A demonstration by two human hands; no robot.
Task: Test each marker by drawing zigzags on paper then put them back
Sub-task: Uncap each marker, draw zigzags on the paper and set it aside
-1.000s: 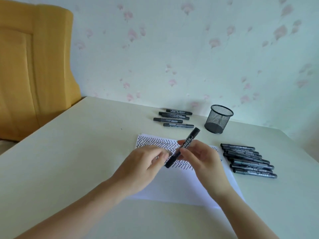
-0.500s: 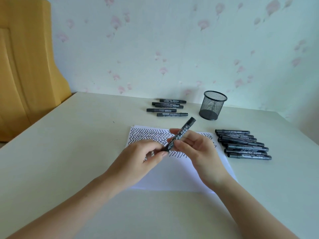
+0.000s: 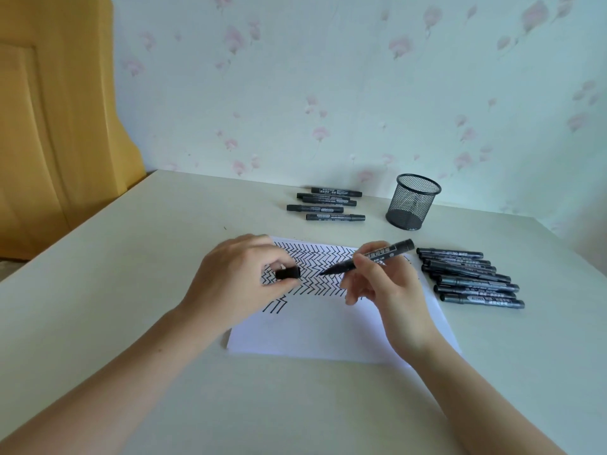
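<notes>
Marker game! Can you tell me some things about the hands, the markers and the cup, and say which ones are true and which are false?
1. The right hand holds an uncapped marker. True.
2. The left hand is empty. False: it pinches the cap.
3. The mesh cup is full of markers. False: it looks empty; the markers lie on the table.
4. The paper already has zigzags. True.
5. The cup lies on its side. False: it stands upright.
</notes>
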